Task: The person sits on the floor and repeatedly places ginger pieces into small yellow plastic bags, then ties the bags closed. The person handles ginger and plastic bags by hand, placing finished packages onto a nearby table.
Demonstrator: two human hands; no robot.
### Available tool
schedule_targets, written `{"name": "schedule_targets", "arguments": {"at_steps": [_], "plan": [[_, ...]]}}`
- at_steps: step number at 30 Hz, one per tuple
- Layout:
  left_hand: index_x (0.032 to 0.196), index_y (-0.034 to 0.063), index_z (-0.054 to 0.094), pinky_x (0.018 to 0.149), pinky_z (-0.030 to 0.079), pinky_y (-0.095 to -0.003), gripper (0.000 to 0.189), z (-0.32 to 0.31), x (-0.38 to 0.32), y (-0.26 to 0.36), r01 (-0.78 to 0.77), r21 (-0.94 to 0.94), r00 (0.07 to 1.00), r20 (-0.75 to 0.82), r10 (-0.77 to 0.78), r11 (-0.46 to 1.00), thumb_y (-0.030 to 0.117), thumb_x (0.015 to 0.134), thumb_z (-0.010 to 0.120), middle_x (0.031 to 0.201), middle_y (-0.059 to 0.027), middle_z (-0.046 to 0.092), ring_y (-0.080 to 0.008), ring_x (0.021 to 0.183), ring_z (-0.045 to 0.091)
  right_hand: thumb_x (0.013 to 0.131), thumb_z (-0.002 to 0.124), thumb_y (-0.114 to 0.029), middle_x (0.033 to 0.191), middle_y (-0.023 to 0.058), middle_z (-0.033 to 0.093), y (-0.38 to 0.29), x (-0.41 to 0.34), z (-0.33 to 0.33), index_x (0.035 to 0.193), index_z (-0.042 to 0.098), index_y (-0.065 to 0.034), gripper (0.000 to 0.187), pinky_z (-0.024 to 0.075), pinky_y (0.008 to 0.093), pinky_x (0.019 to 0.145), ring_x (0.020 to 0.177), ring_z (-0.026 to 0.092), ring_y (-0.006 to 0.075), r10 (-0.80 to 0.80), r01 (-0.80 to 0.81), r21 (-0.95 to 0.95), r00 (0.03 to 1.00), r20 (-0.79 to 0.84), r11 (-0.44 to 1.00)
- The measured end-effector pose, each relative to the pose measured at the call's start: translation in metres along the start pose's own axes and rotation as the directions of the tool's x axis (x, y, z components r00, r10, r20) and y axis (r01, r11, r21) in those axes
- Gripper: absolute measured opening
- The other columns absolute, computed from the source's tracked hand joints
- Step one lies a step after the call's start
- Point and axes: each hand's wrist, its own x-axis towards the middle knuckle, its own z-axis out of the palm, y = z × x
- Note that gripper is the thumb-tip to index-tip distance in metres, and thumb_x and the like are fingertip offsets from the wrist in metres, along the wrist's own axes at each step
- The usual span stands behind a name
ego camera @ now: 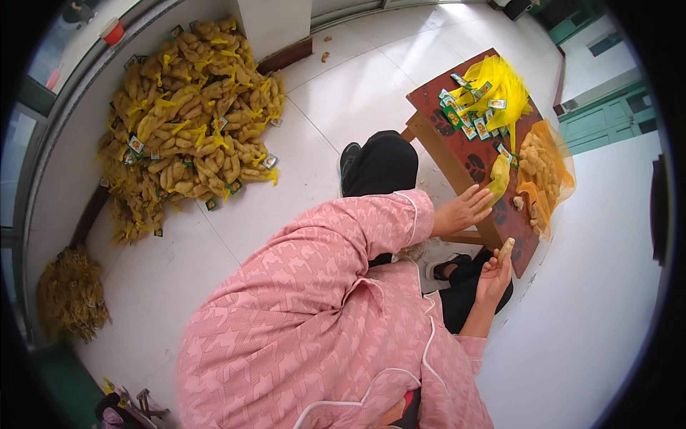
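Observation:
My left hand [464, 209] is at the near edge of a low red wooden table [471, 170]. Its extended fingers hold the mouth of a yellow mesh bag [499, 179], which has ginger in its far end; the thumb is hidden. In my right hand [494, 276], palm up, a small piece of ginger root [506, 250] is gripped between fingers and thumb. On the table's far side an orange mesh sack [541, 166] contains many ginger pieces. Beside it lies a loose ginger piece [517, 202]. A heap of yellow mesh bags [501, 80] with green-and-white tags [481, 127] covers the table's upper end.
A large pile of filled, tagged ginger bags [193, 123] rests on the tiled floor [316, 128] against the wall. Another smaller pile [73, 297] is at the lower left. A red paper cup [112, 32] stands on the sill. A white surface [595, 257] borders the table's right side.

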Motion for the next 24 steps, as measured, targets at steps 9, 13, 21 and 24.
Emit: {"name": "schedule_targets", "arguments": {"at_steps": [9,13,21,24], "plan": [[0.087,0.0032,0.059,0.095,0.042,-0.0428,0.017,-0.026,0.024,-0.025,0.011,-0.268,0.993,-0.106,-0.041,0.963,0.013,0.073,0.058,0.119,-0.0189,0.059,-0.0313,0.105,0.057,0.095,0.061,-0.025,0.094,0.0050,0.063,0.013,-0.023,-0.007,0.115,0.055,-0.0037,0.029,0.0445,0.0179,0.058,0.070,0.054,0.0044,0.066,-0.066,0.008,0.994,-0.083,0.998],[0.083,0.0065,0.056,0.072,0.046,-0.0403,0.014,-0.029,0.021,-0.045,0.209,-0.261,0.977,0.008,-0.214,0.942,0.010,0.072,0.063,0.094,-0.0087,0.058,-0.0287,0.085,0.057,0.095,0.062,-0.025,0.091,0.0046,0.063,0.013,-0.015,0.003,0.115,0.056,-0.0030,0.031,0.0428,0.0171,0.057,0.065,0.050,0.0035,0.087,-0.087,0.017,0.996,-0.027,0.996],[0.111,0.0025,0.054,0.080,0.049,-0.0424,0.052,-0.054,0.005,-0.014,0.406,-0.290,0.900,0.289,-0.325,0.866,0.017,0.067,0.079,0.115,-0.0158,0.055,-0.0352,0.098,0.059,0.095,0.061,-0.025,0.088,0.0035,0.064,0.031,-0.019,-0.007,0.114,0.058,-0.0042,0.028,0.0431,0.0165,0.055,0.064,0.052,0.0022,0.166,-0.157,0.114,0.984,-0.071,0.981],[0.119,0.0022,0.051,0.081,0.051,-0.0422,0.062,-0.048,0.002,-0.016,0.468,-0.237,0.850,0.384,-0.361,0.851,0.019,0.067,0.080,0.121,-0.0172,0.054,-0.0354,0.103,0.059,0.095,0.061,-0.025,0.088,0.0035,0.064,0.038,-0.018,-0.006,0.116,0.059,-0.0038,0.030,0.0434,0.0165,0.055,0.065,0.053,0.0020,0.227,-0.215,0.171,0.972,-0.054,0.962]]}}
